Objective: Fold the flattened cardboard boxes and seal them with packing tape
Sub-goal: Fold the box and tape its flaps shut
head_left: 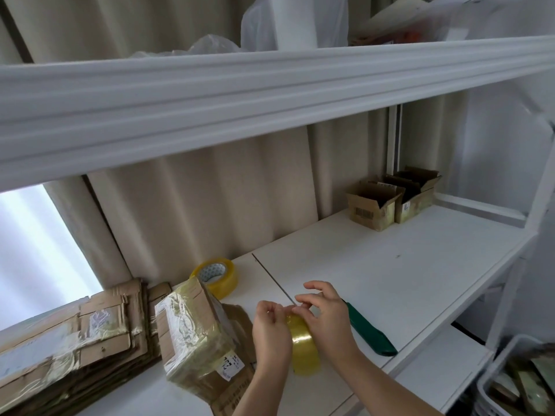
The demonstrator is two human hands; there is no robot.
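Far left, a stack of flattened brown cardboard boxes (69,334), patched with old clear tape, lies on the white shelf surface (390,259) against the beige curtain (195,205).

Just right of the stack stands a folded brown cardboard box (189,328) wrapped in yellowish clear tape, tilted, with a white label near its lower right corner. It rests on another flat piece of cardboard (231,394) that shows printed text at its near edge.

Behind the box, touching its upper corner, a roll of yellowish clear packing tape with a white patterned core (216,276) lies flat on the shelf.

Centre: both hands are close together on a second roll of yellowish clear packing tape (303,346), held on edge above the shelf. The left hand (270,331) grips the roll's left side with curled fingers. The right hand (327,316) curls over the roll's right side, its fingertips meeting the left hand's at the top of the roll. Whether a tape end is pinched there cannot be told.

Right of the hands, a dark green knife-shaped cutter (372,333) lies on the shelf near its front edge.

Far back right, two small open brown cardboard boxes (390,199) stand side by side, touching.

Lower right corner, a white plastic crate (492,373) holds cardboard pieces.
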